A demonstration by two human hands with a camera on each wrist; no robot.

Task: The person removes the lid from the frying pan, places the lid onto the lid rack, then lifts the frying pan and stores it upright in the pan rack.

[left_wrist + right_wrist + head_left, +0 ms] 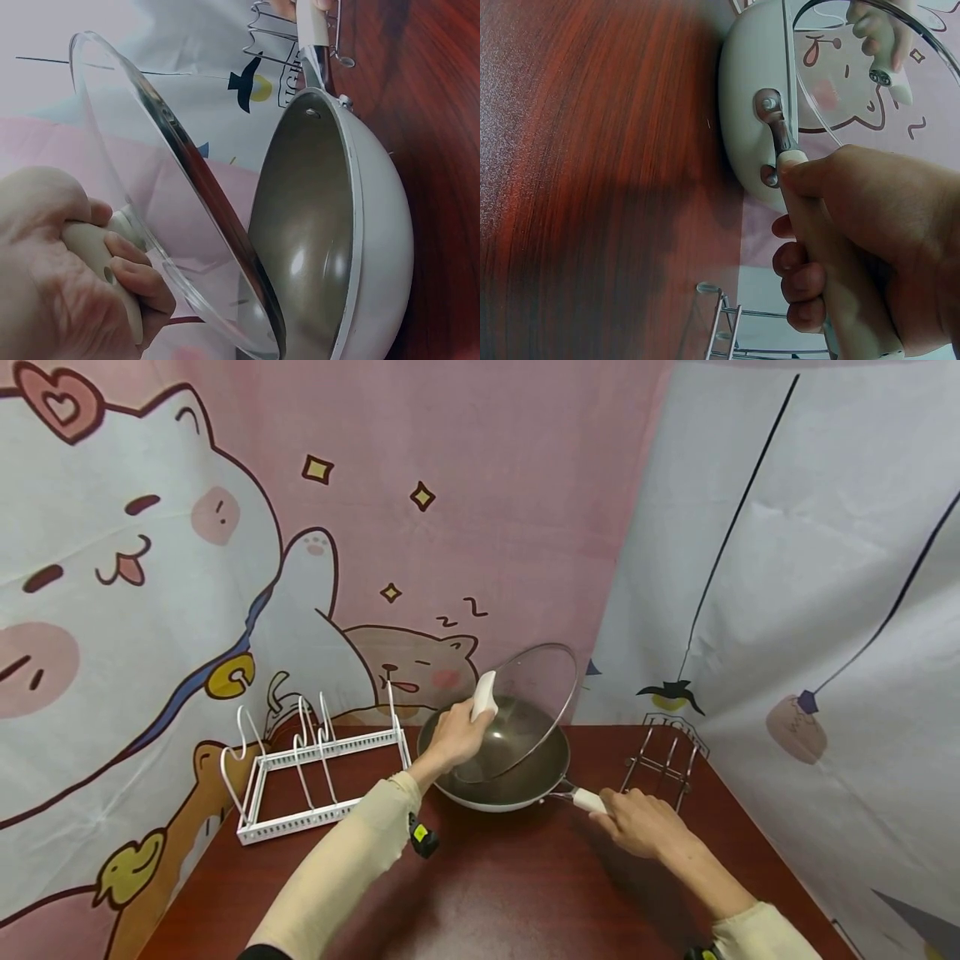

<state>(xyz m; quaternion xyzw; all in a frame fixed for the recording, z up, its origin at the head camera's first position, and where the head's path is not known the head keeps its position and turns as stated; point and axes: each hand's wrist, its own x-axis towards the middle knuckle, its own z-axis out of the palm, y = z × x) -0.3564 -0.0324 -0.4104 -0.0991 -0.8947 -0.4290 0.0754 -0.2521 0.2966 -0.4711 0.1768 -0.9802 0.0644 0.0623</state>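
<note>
A white wok (491, 802) with a dark grey inside stands on the table, its handle pointing right. My right hand (641, 822) grips the wok's cream handle (832, 255), thumb along the top near the metal joint. Above the wok a clear glass lid (536, 710) with a metal rim is held tilted. My left hand (457, 735) grips the lid's cream knob handle (101, 259), fingers curled round it. In the left wrist view the lid's lower edge reaches into the wok's opening; whether it touches the wok I cannot tell.
On the left of the reddish-brown table (495, 877) stands a white rack (300, 818) with upright wire dividers. A silver wire rack (663, 764) stands at the right, beyond my right hand. A printed cloth (525, 485) hangs behind the table.
</note>
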